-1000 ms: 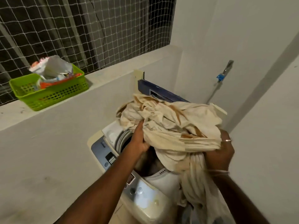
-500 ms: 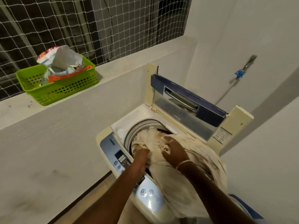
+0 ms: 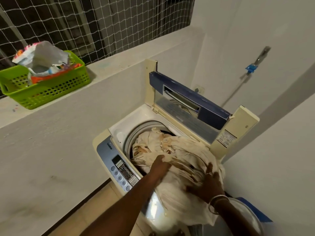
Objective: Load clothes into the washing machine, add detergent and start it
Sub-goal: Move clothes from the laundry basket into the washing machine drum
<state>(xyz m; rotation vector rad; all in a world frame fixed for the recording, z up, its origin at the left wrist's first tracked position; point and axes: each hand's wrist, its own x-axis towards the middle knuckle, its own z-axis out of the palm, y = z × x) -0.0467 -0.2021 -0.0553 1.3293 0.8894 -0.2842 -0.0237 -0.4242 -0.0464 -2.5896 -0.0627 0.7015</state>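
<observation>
A top-loading washing machine (image 3: 109, 150) stands below me with its blue lid (image 3: 192, 103) folded up at the back. A bundle of cream cloth with brown stripes (image 3: 184, 150) fills the drum opening and spills over the machine's front right edge. My left hand (image 3: 159, 163) presses into the cloth near the control panel (image 3: 122, 169). My right hand (image 3: 208, 183), with bangles at the wrist, lies flat on the cloth hanging over the rim. A green basket (image 3: 51, 89) holding opened detergent packets (image 3: 44, 57) sits on the ledge at the left.
A concrete ledge (image 3: 119, 63) runs along the wall under a netted window (image 3: 95, 23). A tap with a blue fitting (image 3: 250, 68) is on the right wall. A blue-rimmed tub (image 3: 252, 213) stands beside the machine at the lower right.
The cloth bundle went from held above the machine down into the drum. My right hand has shifted from the drum's middle to the cloth over the right rim.
</observation>
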